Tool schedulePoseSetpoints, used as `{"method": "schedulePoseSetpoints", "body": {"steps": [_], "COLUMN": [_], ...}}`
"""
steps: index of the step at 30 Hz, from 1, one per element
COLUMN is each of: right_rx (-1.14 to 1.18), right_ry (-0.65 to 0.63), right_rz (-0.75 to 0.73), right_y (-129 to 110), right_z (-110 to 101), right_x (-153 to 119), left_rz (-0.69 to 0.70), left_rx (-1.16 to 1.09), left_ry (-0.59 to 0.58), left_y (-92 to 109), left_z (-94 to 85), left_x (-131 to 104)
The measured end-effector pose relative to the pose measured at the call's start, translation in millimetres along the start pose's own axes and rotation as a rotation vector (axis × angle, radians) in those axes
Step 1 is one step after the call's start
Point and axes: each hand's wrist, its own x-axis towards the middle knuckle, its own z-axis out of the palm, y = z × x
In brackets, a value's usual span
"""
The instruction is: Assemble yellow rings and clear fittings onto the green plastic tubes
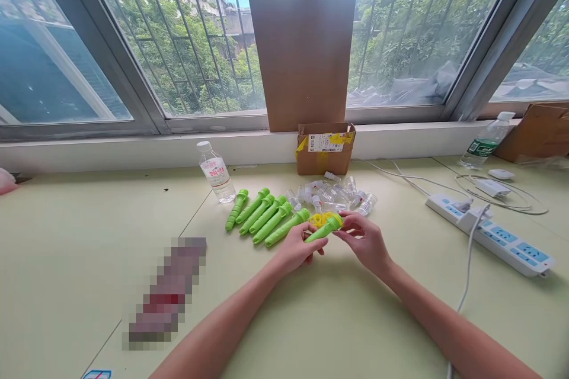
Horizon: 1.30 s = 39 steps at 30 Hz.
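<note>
In the head view, the left hand (300, 247) has its grip closed around the body of 1 green tube (320, 231), held tilted above the bench (351, 320), at the near edge of the pile. The right hand (367, 244) has its fingertips at the tube's wide end, where yellow shows; whether they pinch the yellow part or the tube itself, one cannot tell.

6 more green tubes (271, 218) lie side by side to the left, and no yellow shows on them. Just beyond the held tube sit loose yellow rings (316, 219), beside a scattered heap of small clear bottles (328, 192) in front of a cardboard box (326, 161). As it stands, only the held tube appears to carry yellow, and the heaped bottles look unattached to any tube.
</note>
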Motion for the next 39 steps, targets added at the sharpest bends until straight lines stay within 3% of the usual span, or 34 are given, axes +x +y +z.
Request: {"method": "schedulePoseSetpoints", "body": {"steps": [7,39], "right_rx": [-0.003,0.003], "right_ry": [0.012,-0.007], "right_rz": [-0.004,-0.005], "right_y": [-0.2,-2.0], "right_z": [-0.2,2.5], "right_x": [-0.2,0.5], "left_rz": [0.06,0.033], "left_rx": [-0.041,-0.089], "left_ry": [0.011,-0.076], "left_y": [-1.2,-3.6], "left_z": [0.3,0.8], "left_x": [1.4,1.2]}}
